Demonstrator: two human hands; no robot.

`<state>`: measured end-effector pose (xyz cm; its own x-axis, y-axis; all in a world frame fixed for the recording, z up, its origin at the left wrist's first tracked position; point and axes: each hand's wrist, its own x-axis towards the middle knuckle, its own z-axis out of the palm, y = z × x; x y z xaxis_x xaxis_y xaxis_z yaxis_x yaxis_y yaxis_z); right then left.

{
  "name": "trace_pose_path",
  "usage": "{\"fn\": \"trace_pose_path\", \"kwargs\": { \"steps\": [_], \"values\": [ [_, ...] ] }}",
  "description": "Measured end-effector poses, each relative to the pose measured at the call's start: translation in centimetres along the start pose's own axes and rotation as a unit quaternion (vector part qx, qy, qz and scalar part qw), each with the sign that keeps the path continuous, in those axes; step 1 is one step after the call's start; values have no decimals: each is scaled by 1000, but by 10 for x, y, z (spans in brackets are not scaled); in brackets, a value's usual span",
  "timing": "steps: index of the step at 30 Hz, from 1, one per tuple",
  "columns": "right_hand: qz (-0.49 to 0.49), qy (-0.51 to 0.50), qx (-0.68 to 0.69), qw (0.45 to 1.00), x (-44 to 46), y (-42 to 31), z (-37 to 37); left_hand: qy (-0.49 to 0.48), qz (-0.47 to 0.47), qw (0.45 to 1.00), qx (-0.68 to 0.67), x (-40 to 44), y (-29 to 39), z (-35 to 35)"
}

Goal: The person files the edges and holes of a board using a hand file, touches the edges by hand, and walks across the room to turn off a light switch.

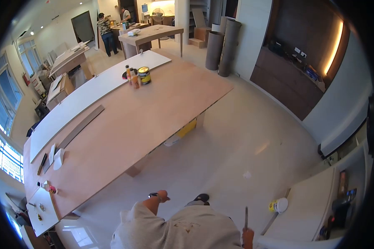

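My left hand, with a watch at the wrist, hangs over the floor in front of my body, away from the large wooden table. Its fingers look loosely curled, but they are too small to show whether anything is in them. At the lower right, my right hand is closed around a thin, long tool that points upward; its exact kind is unclear. Nearest to that hand is a white tub with a yellow label, beside a pale panel.
On the table are a long white panel, a dark strip, bottles and a yellow-black can. Grey rolls stand by the wall. Two people are at a far bench. One dark shoe shows below me.
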<state>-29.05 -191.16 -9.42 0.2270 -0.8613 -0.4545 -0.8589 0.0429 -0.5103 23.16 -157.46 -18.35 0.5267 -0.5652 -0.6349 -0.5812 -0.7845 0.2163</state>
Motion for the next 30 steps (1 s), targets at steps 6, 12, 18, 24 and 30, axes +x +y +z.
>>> {"fn": "trace_pose_path", "kwargs": {
  "steps": [6, 12, 18, 24, 30],
  "values": [
    [138, -94, -33, 985, 63, -25, -22, -6, 23, 998, -51, 111, 191, -173],
    [138, -96, -2, 986, 191, -62, -66, 23, 162, 986, -41, 265, 357, -244],
    [104, -80, 14, 991, 348, -79, -151, 16, 176, 981, 83, 339, 428, -249],
    [63, -31, -4, 998, 489, -72, -259, -86, 77, 990, 83, 400, 453, -261],
    [41, 30, 13, 999, 623, -122, -349, -3, -24, 1000, 19, 469, 542, -345]
  ]
}}
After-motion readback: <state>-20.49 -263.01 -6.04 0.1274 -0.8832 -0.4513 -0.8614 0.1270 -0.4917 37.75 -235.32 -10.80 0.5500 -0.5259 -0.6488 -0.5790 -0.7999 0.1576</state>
